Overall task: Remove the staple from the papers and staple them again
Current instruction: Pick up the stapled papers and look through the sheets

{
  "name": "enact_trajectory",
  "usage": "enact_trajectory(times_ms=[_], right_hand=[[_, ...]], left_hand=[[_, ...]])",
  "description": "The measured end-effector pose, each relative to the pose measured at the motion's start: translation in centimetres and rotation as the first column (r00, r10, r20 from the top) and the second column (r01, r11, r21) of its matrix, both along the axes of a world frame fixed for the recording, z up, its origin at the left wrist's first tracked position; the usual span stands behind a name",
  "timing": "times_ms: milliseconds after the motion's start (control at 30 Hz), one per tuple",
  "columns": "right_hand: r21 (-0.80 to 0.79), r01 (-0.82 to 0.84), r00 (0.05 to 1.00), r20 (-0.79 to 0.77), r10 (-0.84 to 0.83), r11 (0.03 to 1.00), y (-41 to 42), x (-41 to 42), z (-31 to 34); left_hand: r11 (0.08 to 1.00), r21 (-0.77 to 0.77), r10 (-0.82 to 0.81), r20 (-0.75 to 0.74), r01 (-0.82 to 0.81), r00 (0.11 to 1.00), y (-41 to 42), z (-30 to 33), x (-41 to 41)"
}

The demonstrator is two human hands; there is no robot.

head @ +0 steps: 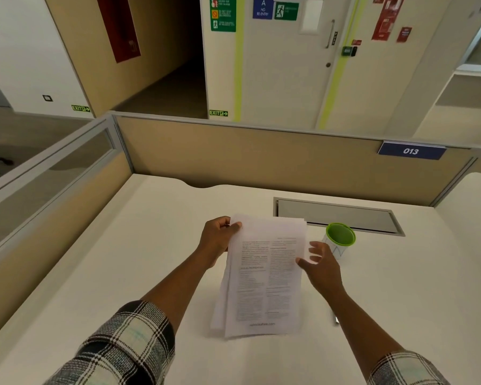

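Plaid sleeves (pixel 122 348) came in from 7 and 5 o'clock, bare forearms reaching up over a white desk (pixel 109 273). At the centre lay the papers (pixel 264 287), a loose sheaf of printed sheets, their near edges fanned unevenly and low to the desk. At 3 o'clock of the sheaf, a small slim object (pixel 335 318) peeked out beside the right forearm, too hidden to name. The right hand (pixel 321 266) touched the papers' right edge, fingers spread apart and gripping nothing. The left hand (pixel 217 240) pinched the top left corner, thumb on top, fingers curled behind. At 2 o'clock stood a green-rimmed cup (pixel 340 237), just beyond the right hand. Farther off sat a grey cable tray (pixel 336 216), then a tan partition (pixel 247 157) bearing a blue 013 plate (pixel 411 151).
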State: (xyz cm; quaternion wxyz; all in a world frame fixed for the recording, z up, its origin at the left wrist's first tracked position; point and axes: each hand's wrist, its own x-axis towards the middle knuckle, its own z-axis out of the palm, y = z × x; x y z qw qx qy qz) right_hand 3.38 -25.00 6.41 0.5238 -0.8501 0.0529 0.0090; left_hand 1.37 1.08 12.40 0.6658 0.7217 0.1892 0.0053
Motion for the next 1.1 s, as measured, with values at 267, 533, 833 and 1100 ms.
enact_trajectory(times_ms=[267,533,833,1100], right_hand=[[-0.356,-0.257,0.897,0.258,0.358,0.898,7.2,-2.2,3.5],[-0.634,-0.31,0.903,0.036,0.428,0.708,9.0,-4.1,2.8],[-0.638,-0.227,0.912,0.127,0.391,0.736,8.4,-2.1,4.4],[-0.362,-0.284,0.941,0.074,0.331,0.888,6.1,0.0,7.1]], left_hand=[[0.977,0.024,0.213,-0.058,-0.212,0.975,-3.0,-0.4,0.4],[0.96,0.087,0.269,-0.024,-0.266,0.963,-3.4,0.6,0.1],[0.929,0.341,-0.148,-0.017,0.145,0.989,-1.5,2.7,1.1],[0.609,0.748,-0.289,-0.102,0.265,0.952,0.0,4.5,2.4]])
